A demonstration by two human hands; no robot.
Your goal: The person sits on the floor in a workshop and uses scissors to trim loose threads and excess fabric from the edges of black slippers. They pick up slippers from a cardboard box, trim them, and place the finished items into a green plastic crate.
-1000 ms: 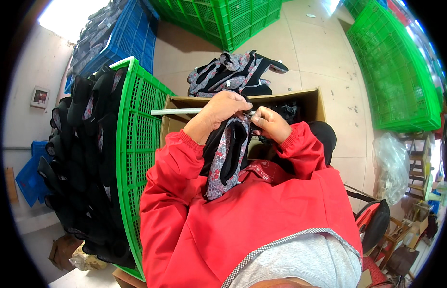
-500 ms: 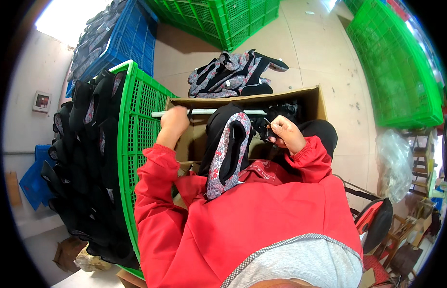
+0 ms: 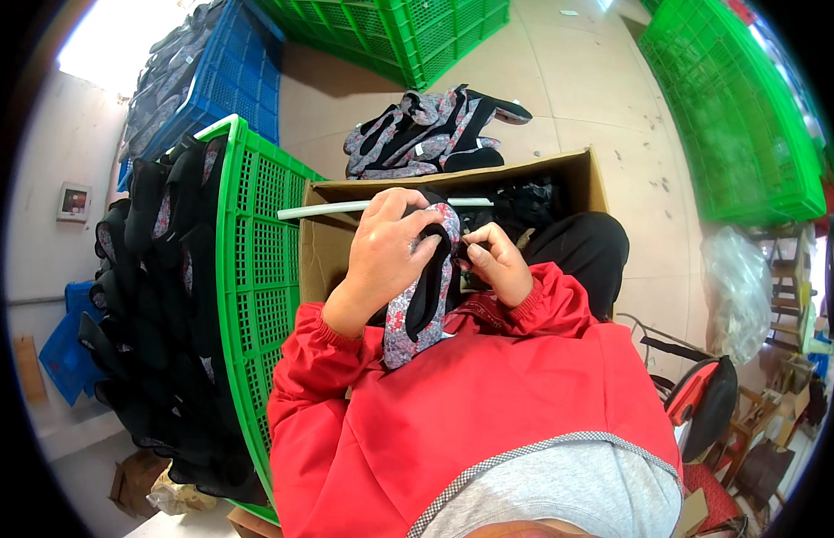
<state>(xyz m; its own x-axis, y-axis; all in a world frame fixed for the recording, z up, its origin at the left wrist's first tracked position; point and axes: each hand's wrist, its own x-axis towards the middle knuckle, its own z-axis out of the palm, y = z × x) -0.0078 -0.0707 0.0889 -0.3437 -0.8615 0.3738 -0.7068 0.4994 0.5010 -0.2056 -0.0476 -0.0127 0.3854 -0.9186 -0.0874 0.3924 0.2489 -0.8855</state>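
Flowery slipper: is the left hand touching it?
Touching. The head view shows the left hand gripping the flowery slipper, its fingers over the edge.

The slipper (image 3: 427,303) is black and red-flowered grey

I can see room to reach over the pale floor (image 3: 605,134), past the bent knee (image 3: 583,255). The green crate (image 3: 255,269) blocks the left, and a white stick (image 3: 323,210) crosses the box (image 3: 594,184) under the left hand (image 3: 381,251).
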